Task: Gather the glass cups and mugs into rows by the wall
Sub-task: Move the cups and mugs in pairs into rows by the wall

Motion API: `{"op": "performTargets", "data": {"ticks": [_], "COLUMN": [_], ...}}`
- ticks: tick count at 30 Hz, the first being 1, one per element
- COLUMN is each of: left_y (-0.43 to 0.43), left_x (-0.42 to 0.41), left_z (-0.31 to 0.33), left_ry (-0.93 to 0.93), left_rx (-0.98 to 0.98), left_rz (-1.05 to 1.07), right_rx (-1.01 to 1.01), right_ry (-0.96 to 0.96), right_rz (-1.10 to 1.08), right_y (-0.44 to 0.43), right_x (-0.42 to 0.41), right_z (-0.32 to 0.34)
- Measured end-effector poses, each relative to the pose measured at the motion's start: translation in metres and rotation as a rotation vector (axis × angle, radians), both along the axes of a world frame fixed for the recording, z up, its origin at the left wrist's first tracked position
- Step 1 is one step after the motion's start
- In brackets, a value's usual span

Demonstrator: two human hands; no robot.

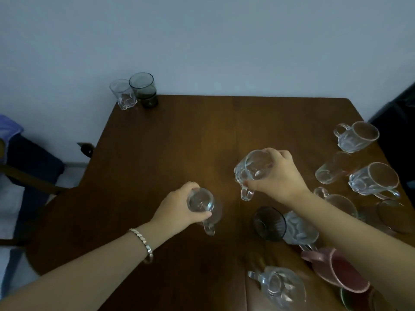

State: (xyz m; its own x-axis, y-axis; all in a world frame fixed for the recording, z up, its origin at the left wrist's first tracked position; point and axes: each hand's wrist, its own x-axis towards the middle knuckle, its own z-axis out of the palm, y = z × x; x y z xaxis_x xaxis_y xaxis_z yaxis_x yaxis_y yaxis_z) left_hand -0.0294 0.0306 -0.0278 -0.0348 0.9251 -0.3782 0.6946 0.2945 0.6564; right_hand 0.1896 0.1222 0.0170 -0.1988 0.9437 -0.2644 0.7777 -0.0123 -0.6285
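With no writing to read on any glass, the left hand [177, 207] has its grip around a small glass mug [203, 205] and the right hand [278, 173] has its grip around a bumpy glass mug [252, 170], both over the middle of the brown counter [179, 142], while a clear cup [122, 94] and a dark cup [143, 89] stand by the wall [202, 41] and more mugs crowd the right side.

Bare forearms, no sleeves; silver segmented bracelet [143, 244] on left wrist.
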Motion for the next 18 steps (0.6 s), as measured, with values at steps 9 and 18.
{"op": "performTargets", "data": {"ticks": [9, 18], "left_y": [0.139, 0.275], "left_x": [-0.115, -0.163], "left_z": [0.047, 0.025], "left_ry": [0.163, 0.164], "left_rx": [0.321, 0.275], "left_rz": [0.075, 0.124], "right_rx": [-0.007, -0.012], "right_ry": [-0.037, -0.071], "right_rz": [-0.044, -0.031], "right_y": [0.057, 0.153], "right_x": [-0.099, -0.174], "right_z": [-0.005, -0.033]}}
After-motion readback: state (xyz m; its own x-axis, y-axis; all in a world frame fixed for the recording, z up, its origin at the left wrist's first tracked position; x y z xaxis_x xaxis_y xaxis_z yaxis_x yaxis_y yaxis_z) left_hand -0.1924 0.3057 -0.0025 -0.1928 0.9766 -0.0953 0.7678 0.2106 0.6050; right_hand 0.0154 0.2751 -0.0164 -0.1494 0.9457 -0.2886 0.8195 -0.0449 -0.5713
